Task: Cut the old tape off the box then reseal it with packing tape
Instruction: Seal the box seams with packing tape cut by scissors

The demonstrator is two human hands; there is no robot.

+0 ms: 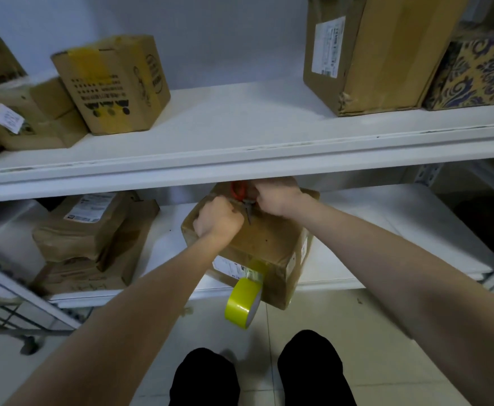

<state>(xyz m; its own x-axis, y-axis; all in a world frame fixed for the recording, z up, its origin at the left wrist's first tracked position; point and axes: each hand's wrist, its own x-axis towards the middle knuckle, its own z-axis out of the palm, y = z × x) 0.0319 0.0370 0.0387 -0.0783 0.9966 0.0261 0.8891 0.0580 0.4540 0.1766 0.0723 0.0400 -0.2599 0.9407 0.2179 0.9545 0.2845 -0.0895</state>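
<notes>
A brown cardboard box (269,241) sits on the lower shelf, its near corner overhanging the front edge. A yellow tape roll (241,303) hangs from the box's front face by a strip of its own tape. Scissors (239,191) with red handles lie on the box top, dark blades pointing toward me. My left hand (217,221) is a closed fist pressed on the top's left side, just left of the blades. My right hand (278,197) is closed at the top's far right, its fingers meeting the scissors near the pivot. The upper shelf hides the box's far edge.
The white upper shelf (239,159) juts out just above my hands and carries several cardboard boxes (113,86) and a patterned box (474,74). Crumpled parcels (93,230) fill the lower shelf's left. A wheeled metal cart (11,312) stands at left. My feet are on the tiled floor (386,332).
</notes>
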